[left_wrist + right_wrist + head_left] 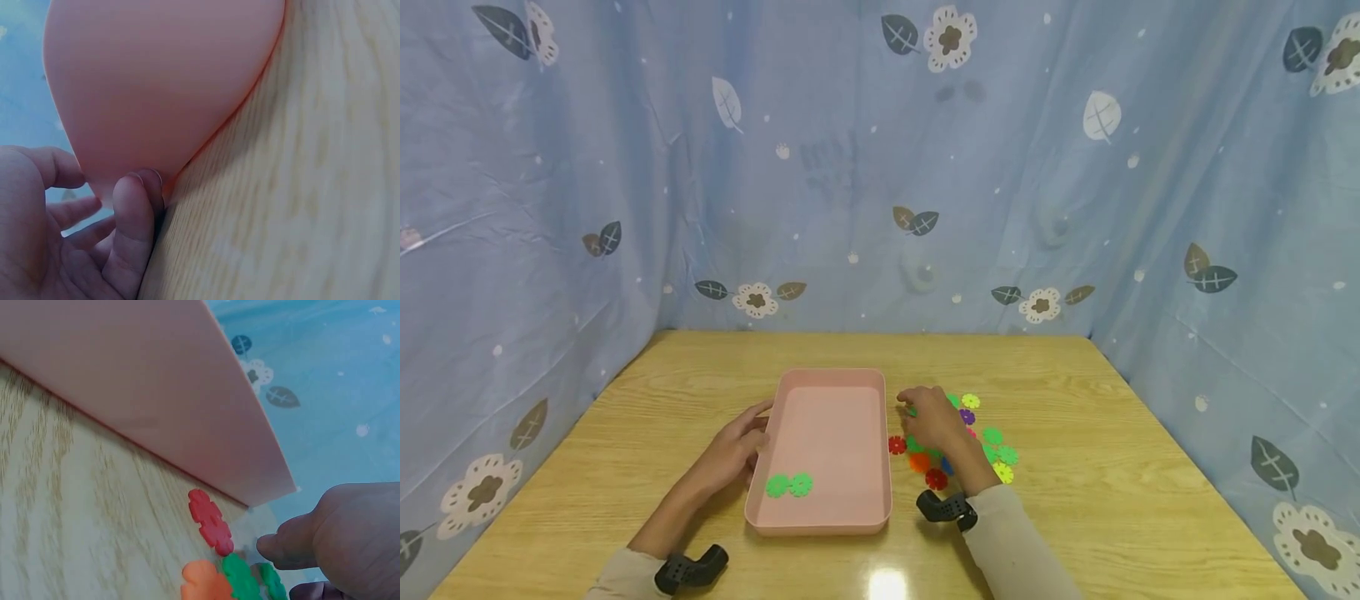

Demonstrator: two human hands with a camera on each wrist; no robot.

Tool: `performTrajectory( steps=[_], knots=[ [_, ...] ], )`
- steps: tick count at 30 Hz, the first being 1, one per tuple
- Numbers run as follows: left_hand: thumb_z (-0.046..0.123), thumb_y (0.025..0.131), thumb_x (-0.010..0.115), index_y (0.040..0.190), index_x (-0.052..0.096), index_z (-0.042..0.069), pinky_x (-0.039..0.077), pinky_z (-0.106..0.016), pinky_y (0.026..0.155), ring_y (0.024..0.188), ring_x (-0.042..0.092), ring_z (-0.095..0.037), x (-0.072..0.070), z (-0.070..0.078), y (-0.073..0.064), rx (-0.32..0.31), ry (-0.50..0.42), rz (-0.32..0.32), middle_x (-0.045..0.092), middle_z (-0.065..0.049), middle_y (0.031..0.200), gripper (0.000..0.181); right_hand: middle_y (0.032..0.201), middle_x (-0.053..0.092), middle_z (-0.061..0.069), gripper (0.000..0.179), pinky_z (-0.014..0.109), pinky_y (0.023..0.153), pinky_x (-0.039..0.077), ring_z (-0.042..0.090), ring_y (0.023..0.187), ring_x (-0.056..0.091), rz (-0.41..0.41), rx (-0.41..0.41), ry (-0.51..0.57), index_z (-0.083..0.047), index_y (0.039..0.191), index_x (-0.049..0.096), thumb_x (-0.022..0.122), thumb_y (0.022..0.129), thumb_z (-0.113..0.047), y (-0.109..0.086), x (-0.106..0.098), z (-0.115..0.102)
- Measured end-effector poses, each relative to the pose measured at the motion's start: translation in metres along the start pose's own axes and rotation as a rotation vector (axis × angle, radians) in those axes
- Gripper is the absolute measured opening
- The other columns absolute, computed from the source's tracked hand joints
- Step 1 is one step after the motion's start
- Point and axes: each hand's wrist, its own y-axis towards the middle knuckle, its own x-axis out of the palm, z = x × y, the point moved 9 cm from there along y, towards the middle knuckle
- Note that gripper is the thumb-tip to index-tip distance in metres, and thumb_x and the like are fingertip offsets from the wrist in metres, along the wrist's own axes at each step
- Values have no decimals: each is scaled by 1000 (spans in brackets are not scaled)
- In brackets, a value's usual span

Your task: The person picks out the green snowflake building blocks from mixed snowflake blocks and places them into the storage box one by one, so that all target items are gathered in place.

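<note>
A pink tray (827,433) lies on the table, with two green flower-shaped plastic discs (789,485) side by side in its near left corner. My left hand (735,450) rests against the tray's left wall; in the left wrist view its fingertips (134,194) touch the outside of the pink wall. To the right of the tray, my right hand (934,419) hovers over a loose spread of flower discs, fingers bent and partly hiding them. In the right wrist view the thumb stands beside a green disc (240,578), with no disc visibly gripped.
Several more discs lie right of the tray, among them a red disc (897,445) close to its wall, an orange disc (919,462), a yellow disc (1002,472) and a purple disc (967,416). A blue patterned curtain (880,167) encloses the wooden table (1112,500).
</note>
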Motion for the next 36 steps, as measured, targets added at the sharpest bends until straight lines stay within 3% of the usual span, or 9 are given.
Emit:
performTrajectory(
  steps=[6, 11, 18, 25, 36],
  knots=[
    [12, 102, 44, 160, 27, 9, 55, -43, 46, 54, 62, -28, -1, 1, 0, 6, -2, -1, 43, -30, 151, 60, 113, 72, 15, 27, 53, 99, 50, 38, 108, 64, 26, -23, -19, -2, 117, 74, 70, 91, -2, 0, -1, 0],
    [13, 102, 45, 160, 26, 9, 55, -42, 46, 53, 62, -27, 1, 3, -1, 21, -4, -16, 41, -32, 152, 61, 113, 71, 14, 26, 50, 95, 53, 37, 108, 64, 25, 17, 12, -2, 117, 74, 70, 91, 0, -1, -1, 4],
    [12, 102, 45, 161, 25, 8, 54, -42, 45, 52, 61, -28, 1, 4, -2, 17, -15, -17, 40, -32, 153, 62, 116, 70, 18, 47, 50, 90, 56, 38, 111, 64, 1, 55, 78, 1, 122, 70, 56, 81, 17, -3, -4, 11],
    [12, 103, 43, 161, 24, 7, 54, -41, 45, 53, 62, -28, 1, 4, -2, 22, -2, -19, 39, -33, 153, 61, 115, 70, 17, 52, 48, 91, 56, 37, 111, 64, -22, 69, 104, 0, 121, 70, 53, 76, 20, -1, -6, 17],
    [13, 103, 43, 161, 24, 7, 54, -41, 45, 52, 60, -27, 1, 4, -2, 25, -4, -25, 39, -34, 153, 61, 102, 66, 11, 40, 42, 77, 55, 27, 93, 60, 1, 28, 68, -5, 106, 77, 63, 75, 16, 0, -8, 16]
  ],
)
